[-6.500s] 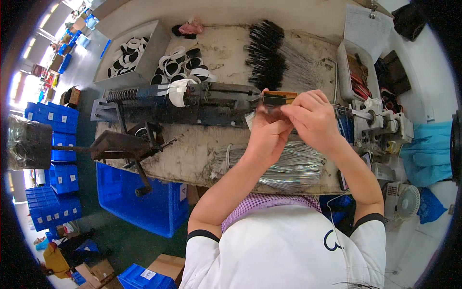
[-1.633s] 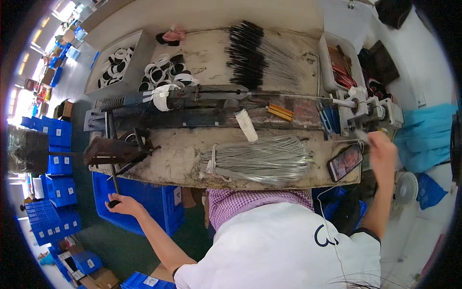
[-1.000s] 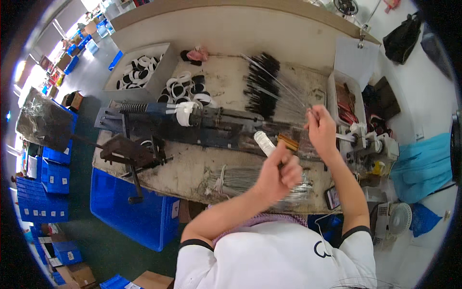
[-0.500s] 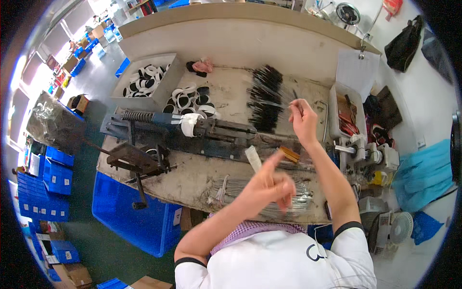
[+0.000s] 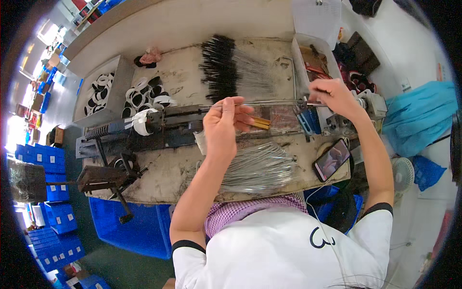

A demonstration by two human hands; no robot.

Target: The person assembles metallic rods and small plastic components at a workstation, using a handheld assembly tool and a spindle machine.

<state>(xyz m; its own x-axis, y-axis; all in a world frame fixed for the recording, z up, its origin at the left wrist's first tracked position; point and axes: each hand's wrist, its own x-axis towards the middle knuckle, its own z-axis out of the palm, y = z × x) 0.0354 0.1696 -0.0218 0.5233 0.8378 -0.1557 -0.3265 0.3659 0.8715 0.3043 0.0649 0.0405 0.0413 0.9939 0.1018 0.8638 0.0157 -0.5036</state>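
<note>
My left hand (image 5: 222, 124) pinches thin metal wire (image 5: 272, 102) between thumb and fingertips, above the long dark metal machine (image 5: 173, 137). The wire stretches level to the right, toward a small metal fitting by my right hand (image 5: 332, 96). That hand's fingers are bent closed over the fitting; what they grip is hidden. Beyond my left hand lie several black-bristled wire brushes (image 5: 219, 67), their bare wire stems pointing right. Nearer me spreads a bundle of loose wires (image 5: 260, 166). A yellow-brown block (image 5: 261, 123) sits just right of my left fingers.
White-and-black rings (image 5: 139, 98) lie heaped beside a grey bin (image 5: 122, 77) of more rings. A phone (image 5: 332, 160) lies at the right front; blue-handled pliers (image 5: 308, 120) are behind it. A box of tools (image 5: 315, 62) stands far right. A blue crate (image 5: 130, 226) is below the bench.
The view has shifted rightward. My left hand has gone from pointing fingers to pinching wire. My right hand has moved from beside the brushes to the fitting at the right.
</note>
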